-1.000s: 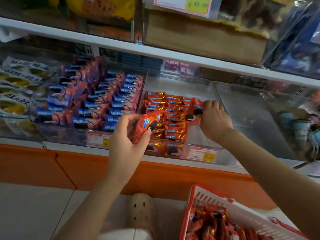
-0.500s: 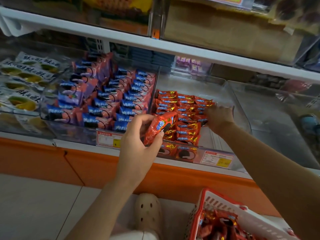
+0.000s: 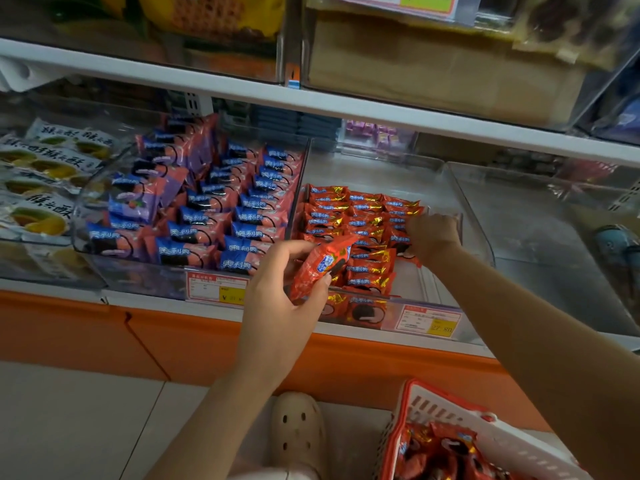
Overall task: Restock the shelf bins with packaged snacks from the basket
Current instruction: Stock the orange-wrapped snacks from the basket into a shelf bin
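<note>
The red snack packet (image 3: 320, 268) is tilted, its upper end over the front rows of the same red-and-gold packets (image 3: 360, 230) in the middle clear bin (image 3: 474, 216). It bears a small blue badge and a dark biscuit picture; the badge's writing is too small to read. The left hand (image 3: 284, 299) pinches it: the thumb presses the lower edge, and the curled fingers (image 3: 298, 249) lie along the upper side.

The right hand (image 3: 433, 235) is inside that bin at the right end of the rows, back towards the camera, fingers bent down onto the packets – whether they grip one cannot be told.

In the next bin to the left, the blue-and-pink packets (image 3: 221, 216) read 奥利奥 in white. A price tag (image 3: 429, 320) on the middle bin's front shows 27.80 on yellow; the tag (image 3: 216, 289) beside it is blurred.

At lower right a red-and-white basket (image 3: 450, 414) holds more red packets – a pale shoe (image 3: 298, 434) stands on the floor beside it.
</note>
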